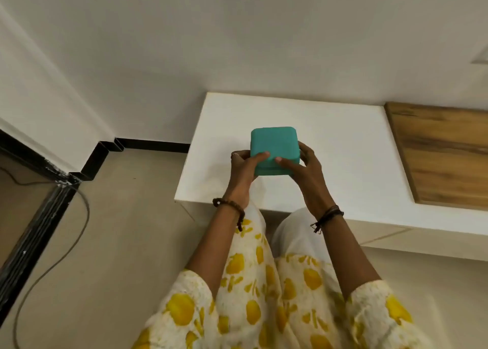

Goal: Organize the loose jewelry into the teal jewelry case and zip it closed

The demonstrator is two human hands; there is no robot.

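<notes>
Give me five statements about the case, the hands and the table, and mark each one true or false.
1. Both hands hold the teal case. True: the left hand and right hand grip it from either side.
2. The case lid is open. False: it looks closed.
3. Loose jewelry lies on the white table. False: none shows there.
4. Each wrist wears a bracelet. True: a beaded bracelet on the left, dark cords on the right.
5. The wood panel lies left of the case. False: it lies to the right.
</notes>
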